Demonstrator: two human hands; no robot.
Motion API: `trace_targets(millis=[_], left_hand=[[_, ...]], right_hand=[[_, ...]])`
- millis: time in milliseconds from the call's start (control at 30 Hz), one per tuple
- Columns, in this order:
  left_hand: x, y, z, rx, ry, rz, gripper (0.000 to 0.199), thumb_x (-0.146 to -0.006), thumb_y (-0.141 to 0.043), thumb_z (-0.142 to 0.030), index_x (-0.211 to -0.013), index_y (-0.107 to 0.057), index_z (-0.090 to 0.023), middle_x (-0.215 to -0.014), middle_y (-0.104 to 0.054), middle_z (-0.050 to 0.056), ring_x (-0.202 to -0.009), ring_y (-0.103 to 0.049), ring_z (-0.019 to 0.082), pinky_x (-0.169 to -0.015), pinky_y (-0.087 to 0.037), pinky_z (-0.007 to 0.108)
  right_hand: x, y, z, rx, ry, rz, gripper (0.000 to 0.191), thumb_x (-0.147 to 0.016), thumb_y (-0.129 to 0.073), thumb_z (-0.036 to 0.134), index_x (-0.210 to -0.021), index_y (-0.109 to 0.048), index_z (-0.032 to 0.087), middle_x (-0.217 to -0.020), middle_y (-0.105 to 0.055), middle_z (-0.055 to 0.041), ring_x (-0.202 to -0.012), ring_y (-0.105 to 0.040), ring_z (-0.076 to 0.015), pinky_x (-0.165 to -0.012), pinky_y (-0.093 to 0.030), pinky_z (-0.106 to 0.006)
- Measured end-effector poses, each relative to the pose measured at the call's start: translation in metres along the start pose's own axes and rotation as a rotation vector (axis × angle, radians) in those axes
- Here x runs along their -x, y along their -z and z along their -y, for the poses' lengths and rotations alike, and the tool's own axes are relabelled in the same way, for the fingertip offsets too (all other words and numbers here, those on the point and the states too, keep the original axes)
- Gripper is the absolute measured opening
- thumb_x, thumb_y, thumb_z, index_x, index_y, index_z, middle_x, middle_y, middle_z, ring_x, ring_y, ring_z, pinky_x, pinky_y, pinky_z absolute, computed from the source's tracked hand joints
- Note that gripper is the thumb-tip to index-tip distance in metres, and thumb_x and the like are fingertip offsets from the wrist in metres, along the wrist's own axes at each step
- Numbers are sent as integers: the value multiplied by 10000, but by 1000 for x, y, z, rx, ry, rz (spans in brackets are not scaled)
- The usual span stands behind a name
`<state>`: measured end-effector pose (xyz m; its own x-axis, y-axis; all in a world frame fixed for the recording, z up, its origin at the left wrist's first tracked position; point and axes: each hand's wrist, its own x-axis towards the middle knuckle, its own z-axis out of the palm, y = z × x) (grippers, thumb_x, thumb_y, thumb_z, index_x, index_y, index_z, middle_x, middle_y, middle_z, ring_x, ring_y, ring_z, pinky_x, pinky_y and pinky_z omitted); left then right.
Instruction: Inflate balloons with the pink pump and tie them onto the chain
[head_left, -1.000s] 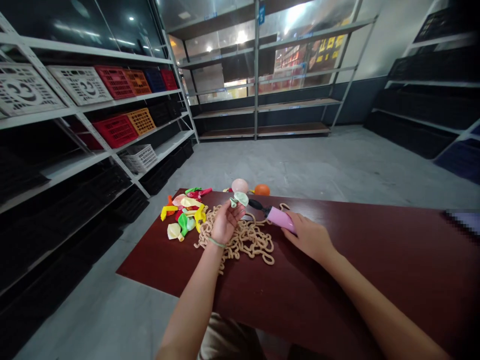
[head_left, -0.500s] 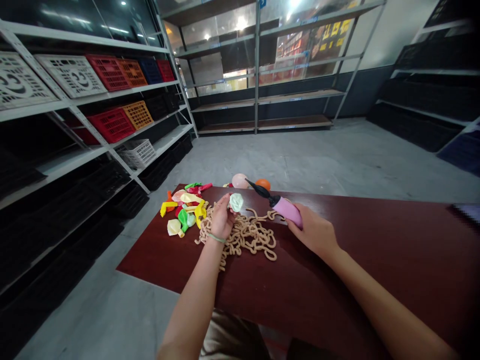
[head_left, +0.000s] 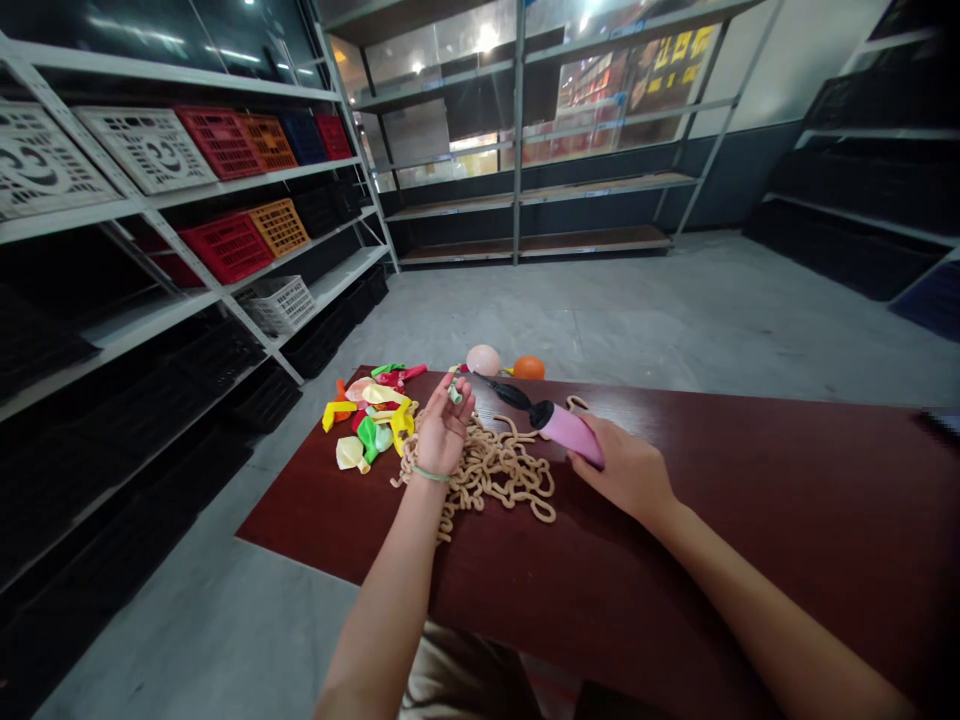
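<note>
My left hand (head_left: 444, 430) is turned palm up over a heap of tan rope (head_left: 499, 470), a pale green balloon (head_left: 455, 393) held at its fingers, mostly hidden by them. My right hand (head_left: 626, 465) is wrapped round the pink body of a hand pump (head_left: 571, 434); its black nozzle points left, a little to the right of the left hand's fingertips. Left of the rope lies a pile of limp balloons (head_left: 375, 412) in yellow, green, red, pink and cream. Beyond the hands, an inflated pale pink balloon (head_left: 483, 360) and an orange one (head_left: 529, 367) show at the far table edge.
The dark red table (head_left: 720, 500) stretches to the right, with its left corner near the pile. Shelving with coloured crates (head_left: 225, 248) stands on the left. Another metal rack (head_left: 517, 190) stands at the back across the grey floor.
The pale green balloon now shows less, and the left hand's palm is more open to view. The pump has moved slightly left and down, its nozzle lower.
</note>
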<state>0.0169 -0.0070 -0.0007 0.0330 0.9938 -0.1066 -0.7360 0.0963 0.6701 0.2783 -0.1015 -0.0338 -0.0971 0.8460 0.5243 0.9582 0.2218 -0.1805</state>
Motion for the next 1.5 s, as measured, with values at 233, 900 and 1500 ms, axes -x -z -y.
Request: trace_targets(millis=[233,900,1500], left_hand=[[-2,2,1,-23,-104,-56,270,-903,-619,-211,-1171,-644,-214,-1215,-678,65,-1166,-635,163,-979,-530,267],[4,-9,18,-210,-297,-68,346,-815,-741,-315,-1125,-696,-167,-1139,-720,109,-1060,-687,197,-977,-511,349],[6,-10,22,-207,-313,-56,410,-811,-749,-344,-1176,-677,-175,-1181,-703,115,-1057,-687,189,-960,-515,326]], right_hand=[[3,-4,7,58,125,62,473,-906,-494,423,-1313,-517,183,-1139,-688,-111,-935,-659,-261,-748,-469,-346],[2,-2,13,102,160,24,453,-932,-494,416,-1311,-496,167,-1102,-685,-86,-917,-648,-230,-741,-426,-317],[1,-2,16,90,159,35,468,-922,-514,408,-1321,-488,165,-1144,-681,-80,-928,-649,-226,-733,-426,-320]])
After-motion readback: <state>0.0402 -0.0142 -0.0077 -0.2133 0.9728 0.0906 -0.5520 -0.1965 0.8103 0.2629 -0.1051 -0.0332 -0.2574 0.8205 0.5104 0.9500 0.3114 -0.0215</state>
